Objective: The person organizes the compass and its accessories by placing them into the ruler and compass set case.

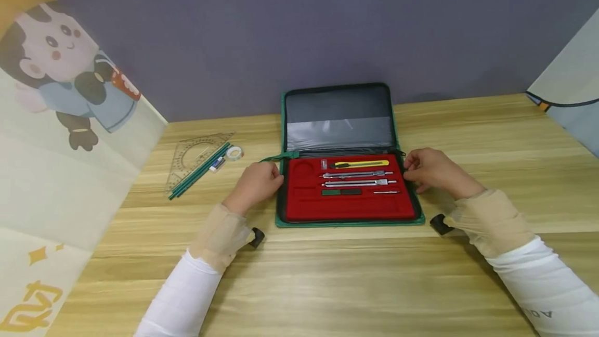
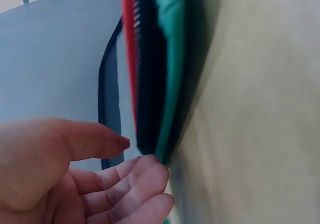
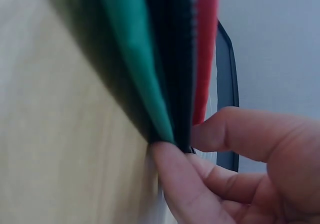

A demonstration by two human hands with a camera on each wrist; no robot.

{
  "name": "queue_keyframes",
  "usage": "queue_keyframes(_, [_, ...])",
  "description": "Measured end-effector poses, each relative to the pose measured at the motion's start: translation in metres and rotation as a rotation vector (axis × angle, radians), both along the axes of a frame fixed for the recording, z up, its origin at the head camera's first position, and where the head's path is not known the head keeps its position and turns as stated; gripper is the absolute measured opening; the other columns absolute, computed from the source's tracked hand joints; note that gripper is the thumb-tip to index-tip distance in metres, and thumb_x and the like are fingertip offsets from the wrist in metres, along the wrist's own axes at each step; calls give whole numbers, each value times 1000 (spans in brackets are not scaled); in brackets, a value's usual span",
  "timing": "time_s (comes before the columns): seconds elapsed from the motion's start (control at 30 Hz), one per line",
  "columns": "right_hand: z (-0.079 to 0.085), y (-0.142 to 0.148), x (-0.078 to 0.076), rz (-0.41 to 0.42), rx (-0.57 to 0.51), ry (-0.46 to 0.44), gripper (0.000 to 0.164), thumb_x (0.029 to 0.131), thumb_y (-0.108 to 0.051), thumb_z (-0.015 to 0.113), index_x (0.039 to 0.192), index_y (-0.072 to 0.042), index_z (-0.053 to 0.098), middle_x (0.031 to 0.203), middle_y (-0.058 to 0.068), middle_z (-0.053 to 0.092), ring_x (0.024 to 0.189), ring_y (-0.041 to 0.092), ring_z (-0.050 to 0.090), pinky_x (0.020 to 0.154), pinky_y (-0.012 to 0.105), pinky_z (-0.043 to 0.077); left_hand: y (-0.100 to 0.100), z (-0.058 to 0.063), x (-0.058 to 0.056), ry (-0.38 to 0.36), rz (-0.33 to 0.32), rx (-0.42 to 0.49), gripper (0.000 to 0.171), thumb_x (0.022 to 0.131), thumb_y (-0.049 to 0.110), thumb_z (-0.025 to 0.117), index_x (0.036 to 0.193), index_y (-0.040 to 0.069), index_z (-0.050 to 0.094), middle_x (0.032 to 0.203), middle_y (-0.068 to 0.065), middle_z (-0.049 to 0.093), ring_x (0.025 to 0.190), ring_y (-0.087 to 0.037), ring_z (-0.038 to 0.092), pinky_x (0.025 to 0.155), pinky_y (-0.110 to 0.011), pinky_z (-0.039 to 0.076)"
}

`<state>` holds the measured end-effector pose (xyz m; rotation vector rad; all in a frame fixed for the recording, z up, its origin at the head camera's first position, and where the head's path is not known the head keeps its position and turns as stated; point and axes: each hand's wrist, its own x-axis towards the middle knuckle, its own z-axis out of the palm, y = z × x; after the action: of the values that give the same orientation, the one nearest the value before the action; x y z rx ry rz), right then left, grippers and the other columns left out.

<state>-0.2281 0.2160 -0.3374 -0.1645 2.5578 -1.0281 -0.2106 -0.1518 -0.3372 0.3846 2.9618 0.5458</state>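
On the table lies an unzipped green drawing-instrument case [image 1: 351, 225], its lid [image 1: 337, 105] standing against the partition. Its red insert [image 1: 346, 207] holds a yellow utility knife [image 1: 367, 164], two silver compasses [image 1: 357, 174], a small clear box [image 1: 324, 164], a dark green lead case [image 1: 341, 192] and a thin metal piece [image 1: 386, 192]. My left hand [image 1: 257, 183] is at the case's left side; the fingertips [image 2: 155, 171] touch the edge while the thumb stands slightly apart. On the right side, my right hand [image 1: 432, 170] pinches the case's edge between thumb and fingers.
Left of the case lie a clear set square with protractor [image 1: 180, 163], green pencils [image 1: 198, 173], an eraser [image 1: 217, 164] and a tape roll [image 1: 234, 153]. A grey partition [image 1: 327, 25] rises behind the table. The insert has vacant recesses [image 1: 304, 168] at left.
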Motion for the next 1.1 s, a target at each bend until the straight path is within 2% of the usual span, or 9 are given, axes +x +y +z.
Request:
queue_keyframes(0.17, [-1,1,-1,2,-11,18,24,83,-3,57,101,9,48,89,15,51,64,18,54,56,34,55,-12,12,-5,8,46,4,19,89,20,56,83,4,65,78,-9,65,67,-22,55,65,-36,46])
queue_keyframes(0.33, [-3,4,-1,-6,-18,14,26,82,-1,58,102,11,48,90,17,51,63,17,55,56,34,55,-35,23,-14,-10,104,18,20,92,20,56,93,1,63,85,-13,67,66,-22,58,65,-38,48])
queue_keyframes(0.5, [-7,0,2,-3,-47,4,26,80,0,58,101,12,48,89,17,51,63,17,55,56,34,55,-62,26,-17,-38,149,21,22,93,18,55,101,-2,60,100,-21,65,81,-30,63,71,-42,49])
queue_keyframes(0.67, [-9,-1,2,-1,-40,3,26,80,1,58,102,11,48,91,18,52,60,17,57,56,34,55,-75,28,-30,-26,125,-7,20,89,13,55,100,-4,59,101,-22,63,85,-33,60,74,-44,48])
queue_keyframes(0.83, [-8,1,2,0,-31,13,25,80,1,58,101,11,48,90,19,51,61,17,57,56,34,55,-77,30,-44,-37,73,-15,25,87,10,60,106,-5,57,103,-22,60,92,-34,57,79,-46,46])
queue_keyframes(1.0, [-6,3,0,6,-25,13,24,80,2,58,99,11,48,89,17,51,64,17,55,55,34,55,-75,31,-56,-103,8,-51,40,86,7,61,121,-7,51,119,-26,55,110,-38,52,90,-49,43])
queue_keyframes(1.1, [-5,1,-1,14,-22,13,23,81,2,58,100,10,48,89,18,51,64,18,56,56,34,55,-76,33,-61,-143,-1,-80,45,85,5,60,127,-7,47,127,-28,50,117,-41,47,94,-50,41])
